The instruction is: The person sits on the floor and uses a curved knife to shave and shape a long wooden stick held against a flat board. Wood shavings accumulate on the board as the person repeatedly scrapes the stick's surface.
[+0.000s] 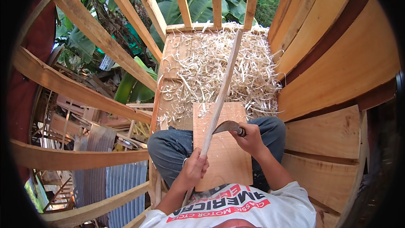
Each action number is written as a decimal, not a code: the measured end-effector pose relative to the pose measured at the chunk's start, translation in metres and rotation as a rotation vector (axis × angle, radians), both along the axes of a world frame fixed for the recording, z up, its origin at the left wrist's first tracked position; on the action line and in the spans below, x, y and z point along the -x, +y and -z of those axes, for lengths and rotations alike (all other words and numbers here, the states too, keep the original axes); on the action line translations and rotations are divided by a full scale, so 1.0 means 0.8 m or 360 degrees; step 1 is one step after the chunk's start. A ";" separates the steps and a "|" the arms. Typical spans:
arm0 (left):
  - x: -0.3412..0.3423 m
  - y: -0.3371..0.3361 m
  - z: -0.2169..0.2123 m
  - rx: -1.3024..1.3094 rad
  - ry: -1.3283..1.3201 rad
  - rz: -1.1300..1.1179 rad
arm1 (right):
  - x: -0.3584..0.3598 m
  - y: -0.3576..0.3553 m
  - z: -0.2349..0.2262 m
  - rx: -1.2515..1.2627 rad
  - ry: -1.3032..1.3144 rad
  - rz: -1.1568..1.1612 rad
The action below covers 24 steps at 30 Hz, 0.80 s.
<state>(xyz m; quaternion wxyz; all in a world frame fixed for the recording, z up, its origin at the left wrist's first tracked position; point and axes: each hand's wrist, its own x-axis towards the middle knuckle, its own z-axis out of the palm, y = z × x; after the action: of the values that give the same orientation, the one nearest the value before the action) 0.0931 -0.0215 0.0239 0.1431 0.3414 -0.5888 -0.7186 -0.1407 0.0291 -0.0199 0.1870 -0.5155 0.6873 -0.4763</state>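
My left hand (196, 168) is closed round the lower part of a long, pale wooden stick (226, 85). The stick slants up and away from me, its far end over the shavings. In my right hand (248, 137) is the handle of a sickle (228, 126), a short tool with a dark curved blade. The blade's tip reaches the stick's right side, a little above my left hand; whether it bites into the wood I cannot tell. Beneath both lies a flat wooden board (228, 160) across my lap, between my bent knees.
Curly wood shavings (236, 67) cover much of the plank floor (171, 61) ahead. Wooden rails (105, 38) fence the left and far sides. Plank walling (337, 59) closes in the right. Beyond the left rails, lower down, are corrugated sheets (126, 190) and scrap timber; banana leaves (194, 4) grow behind.
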 end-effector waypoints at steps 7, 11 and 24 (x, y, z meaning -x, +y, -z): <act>0.004 0.001 0.016 -0.0046 0.0061 -0.0101 | -0.009 0.003 -0.007 -0.0068 0.0049 0.0243; -0.001 0.005 0.021 0.0034 0.0067 -0.0113 | 0.012 -0.001 -0.044 -0.0066 0.0302 0.0264; -0.008 0.028 0.011 0.0473 -0.0091 -0.0003 | 0.054 -0.028 -0.087 -0.0110 0.0963 0.0518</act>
<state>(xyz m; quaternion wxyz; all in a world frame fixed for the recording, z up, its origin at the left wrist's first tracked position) 0.0993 0.0007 0.0149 0.1759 0.3371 -0.6922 -0.6134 -0.1839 0.0064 0.0500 -0.0862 -0.5105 0.8005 -0.3020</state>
